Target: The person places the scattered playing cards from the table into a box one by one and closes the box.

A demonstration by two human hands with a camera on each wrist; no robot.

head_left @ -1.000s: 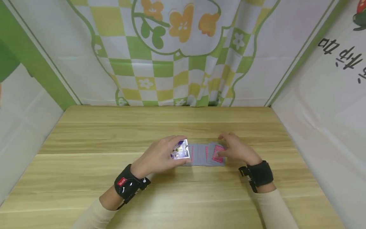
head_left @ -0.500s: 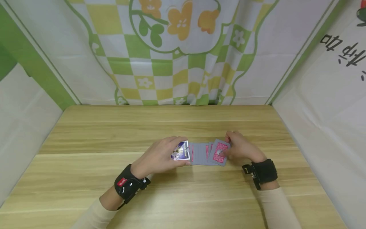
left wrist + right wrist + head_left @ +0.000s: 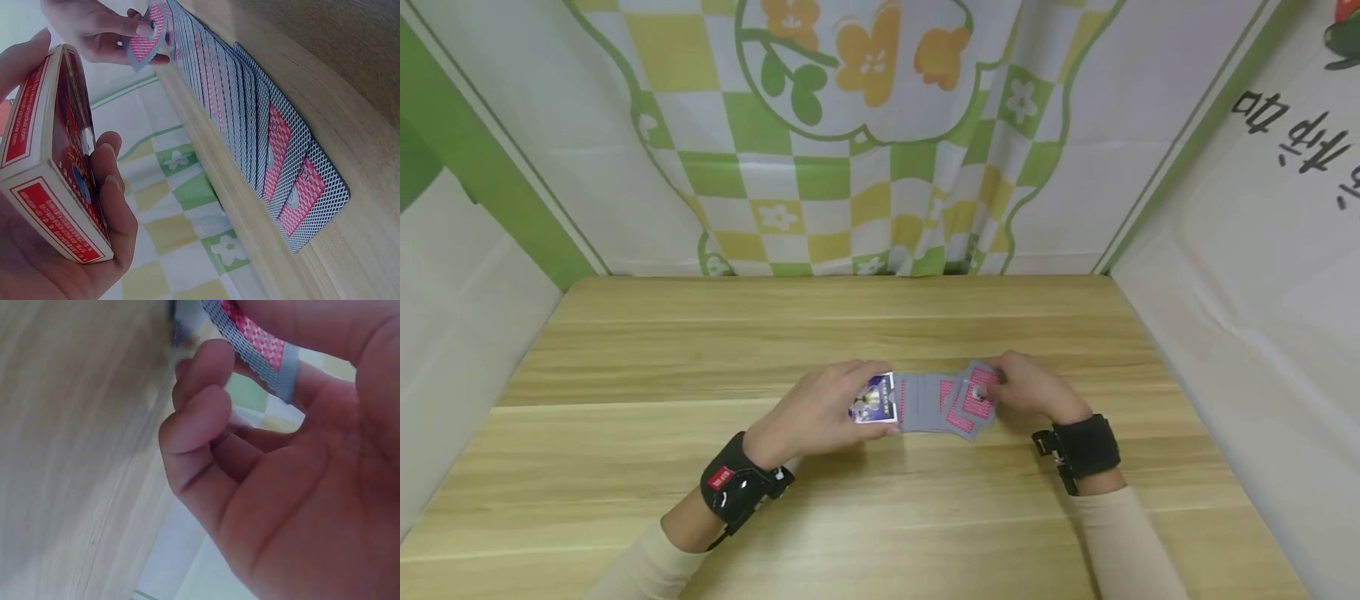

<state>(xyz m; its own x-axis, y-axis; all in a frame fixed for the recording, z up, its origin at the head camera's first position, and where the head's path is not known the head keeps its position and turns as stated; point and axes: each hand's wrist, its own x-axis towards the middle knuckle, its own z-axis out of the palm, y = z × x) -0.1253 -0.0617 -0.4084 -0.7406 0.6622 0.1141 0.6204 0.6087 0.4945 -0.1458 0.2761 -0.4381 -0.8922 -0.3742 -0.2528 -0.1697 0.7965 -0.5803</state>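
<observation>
While L hand (image 3: 816, 412) grips a box (image 3: 874, 402), R hand (image 3: 1037, 385) pinches a bent card (image 3: 976, 402) nr other cards (image 3: 922, 403) spread facedown on tabletop (image 3: 880, 517)

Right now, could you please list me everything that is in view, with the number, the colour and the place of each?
Card box: 1, purple top, red-and-white sides, in the left hand
Playing cards: uncountable, pink-and-grey backs, overlapping in a row on the table
Pinched card: at least 1, pink and grey, in the right hand
Table: 1, light wood colour, beneath the cards
Checkered cloth: 1, green, yellow, white, orange flowers, behind the table
Side panels: 2, mostly white with green, left and right; black characters on the right one
Wristbands: 2, black, one per wrist
Sleeves: 2, cream, on the forearms
Hands: 2, bare, above the table
</observation>
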